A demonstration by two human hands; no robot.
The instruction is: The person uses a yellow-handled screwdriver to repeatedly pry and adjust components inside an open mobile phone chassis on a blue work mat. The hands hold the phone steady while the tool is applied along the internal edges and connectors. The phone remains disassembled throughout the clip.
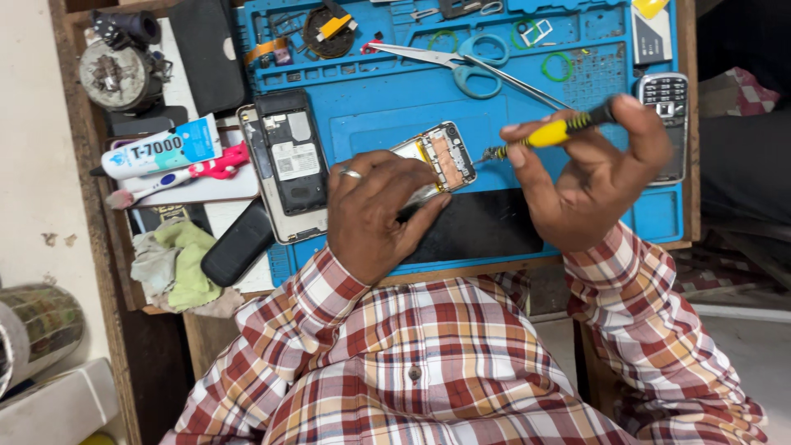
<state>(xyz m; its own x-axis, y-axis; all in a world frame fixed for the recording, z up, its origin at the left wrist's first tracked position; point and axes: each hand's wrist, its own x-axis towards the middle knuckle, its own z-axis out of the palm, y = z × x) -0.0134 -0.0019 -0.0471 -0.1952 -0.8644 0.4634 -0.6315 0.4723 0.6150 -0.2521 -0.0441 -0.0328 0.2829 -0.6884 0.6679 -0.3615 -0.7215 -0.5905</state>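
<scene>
Left hand, with a ring on one finger, is curled down over the near end of a small opened phone, fingers closed around its edges and pinning it to the blue work mat. Only the far part of the phone shows past the knuckles, its back off and a copper-coloured inner plate exposed; the rest is hidden under the hand.

Right hand is closed around a yellow-handled screwdriver, thumb and fingers pinched on the handle, the black cap end sticking out above the fingers. The shaft slants down to the left and its tip sits at the right edge of the phone, just beside the left hand's fingertips; whether it actually touches a screw is too small to tell. So the phone lies between the two hands, under the left and to the left of the right.

A dark slab lies on the mat just in front of the phone. To the left rests a larger phone with its back removed, a tube of glue and a pink toothbrush. Scissors lie farther back on the mat, and a keypad phone stands at the right edge. Both sleeves are red and cream plaid
</scene>
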